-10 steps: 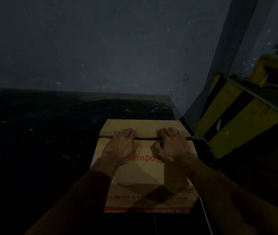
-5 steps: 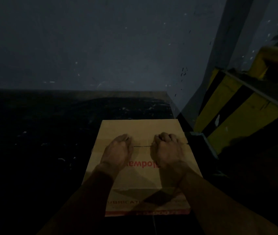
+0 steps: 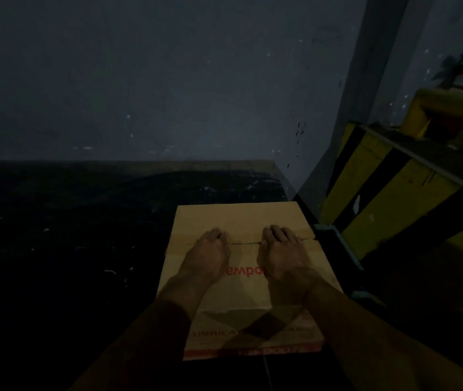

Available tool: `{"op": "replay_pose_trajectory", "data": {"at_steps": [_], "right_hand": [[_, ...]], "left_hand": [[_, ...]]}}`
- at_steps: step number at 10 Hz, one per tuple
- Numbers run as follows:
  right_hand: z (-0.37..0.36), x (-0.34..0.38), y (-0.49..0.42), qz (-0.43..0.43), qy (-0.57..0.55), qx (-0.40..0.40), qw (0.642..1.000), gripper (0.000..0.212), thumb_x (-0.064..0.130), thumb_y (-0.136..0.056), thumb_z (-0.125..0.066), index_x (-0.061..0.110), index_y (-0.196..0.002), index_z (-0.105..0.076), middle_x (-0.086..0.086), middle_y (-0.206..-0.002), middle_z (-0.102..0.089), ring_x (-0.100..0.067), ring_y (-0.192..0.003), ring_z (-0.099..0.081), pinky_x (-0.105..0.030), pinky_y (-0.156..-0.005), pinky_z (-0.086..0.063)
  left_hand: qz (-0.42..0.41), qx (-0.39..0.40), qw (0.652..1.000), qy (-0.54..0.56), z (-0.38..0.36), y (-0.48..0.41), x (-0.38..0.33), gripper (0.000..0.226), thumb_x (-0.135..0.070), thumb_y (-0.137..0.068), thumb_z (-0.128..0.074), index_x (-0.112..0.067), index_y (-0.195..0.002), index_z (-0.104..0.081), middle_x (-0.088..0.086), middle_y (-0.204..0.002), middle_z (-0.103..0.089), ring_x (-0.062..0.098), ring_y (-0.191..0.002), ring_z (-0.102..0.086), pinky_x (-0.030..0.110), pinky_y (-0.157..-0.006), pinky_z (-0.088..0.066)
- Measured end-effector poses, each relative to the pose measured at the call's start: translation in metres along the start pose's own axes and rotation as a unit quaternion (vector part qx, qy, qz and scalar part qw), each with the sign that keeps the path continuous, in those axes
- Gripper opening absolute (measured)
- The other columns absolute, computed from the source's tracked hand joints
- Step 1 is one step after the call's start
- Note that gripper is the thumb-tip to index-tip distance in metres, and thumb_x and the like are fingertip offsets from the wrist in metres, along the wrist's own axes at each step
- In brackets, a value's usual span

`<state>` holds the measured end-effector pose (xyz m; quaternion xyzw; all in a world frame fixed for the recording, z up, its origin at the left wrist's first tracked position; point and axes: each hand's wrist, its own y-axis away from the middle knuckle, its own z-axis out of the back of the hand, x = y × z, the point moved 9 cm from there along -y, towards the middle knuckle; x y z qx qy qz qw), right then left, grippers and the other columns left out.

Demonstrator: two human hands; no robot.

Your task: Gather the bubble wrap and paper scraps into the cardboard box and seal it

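Both L hand (image 3: 207, 256) & R hand (image 3: 282, 256) atop cardboard box (image 3: 241, 218); front reads "LUBRICA".

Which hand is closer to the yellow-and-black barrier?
Right. The right hand rests on the box on the side toward the barrier; the left hand rests farther away.

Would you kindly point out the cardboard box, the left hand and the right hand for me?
cardboard box (image 3: 241, 218), head view, bare far flap on top.
left hand (image 3: 206, 256), head view, back of the hand.
right hand (image 3: 282, 256), head view, back of the hand.
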<state>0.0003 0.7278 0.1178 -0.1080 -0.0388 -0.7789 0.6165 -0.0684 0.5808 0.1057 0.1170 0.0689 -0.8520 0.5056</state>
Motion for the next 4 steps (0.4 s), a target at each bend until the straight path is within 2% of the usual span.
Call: {"op": "replay_pose_trajectory", "data": {"at_steps": [1, 2, 3, 4], "right_hand": [[0.006, 0.004, 0.008, 0.008, 0.003, 0.020, 1.000, 0.056, 0.037, -0.103, -0.028, 0.014, -0.152, -0.016, -0.005, -0.160, -0.013, -0.029, -0.147, -0.006, -0.045, -0.118, -0.007], [0.026, 0.009, 0.016, 0.006, -0.018, 0.024, 1.000, 0.053, 0.030, -0.103, -0.034, 0.014, -0.151, -0.020, -0.006, -0.160, -0.016, -0.030, -0.147, -0.007, -0.045, -0.118, -0.008], [0.085, 0.017, 0.028, 0.010, -0.095, -0.081, 0.992, 0.036, 0.022, -0.102, -0.039, 0.010, -0.134, -0.051, -0.013, -0.137, -0.053, -0.032, -0.125, -0.048, -0.039, -0.100, -0.040], [0.167, 0.021, 0.056, 0.018, -0.201, -0.231, 0.952, 0.021, 0.021, -0.098, -0.052, 0.014, -0.106, -0.070, -0.005, -0.100, -0.072, -0.019, -0.090, -0.066, -0.031, -0.076, -0.051]], "left_hand": [[-0.036, -0.035, 0.998, -0.026, 0.015, 0.025, -0.006, 0.051, -0.025, -0.103, -0.026, -0.011, -0.151, -0.018, 0.008, -0.159, -0.015, 0.023, -0.146, -0.014, 0.039, -0.119, -0.012], [-0.072, -0.134, 0.985, 0.080, 0.040, 0.064, -0.002, 0.047, -0.028, -0.101, -0.034, -0.019, -0.147, -0.033, -0.002, -0.155, -0.028, 0.013, -0.142, -0.025, 0.034, -0.117, -0.024], [-0.110, -0.277, 0.938, 0.175, 0.072, 0.128, 0.010, 0.037, -0.033, -0.094, -0.045, -0.025, -0.126, -0.062, -0.008, -0.132, -0.058, 0.004, -0.118, -0.052, 0.019, -0.103, -0.040], [-0.142, -0.341, 0.898, 0.237, 0.073, 0.199, 0.027, 0.033, -0.037, -0.089, -0.048, -0.023, -0.104, -0.074, -0.006, -0.108, -0.067, 0.001, -0.101, -0.060, 0.010, -0.094, -0.041]]}}
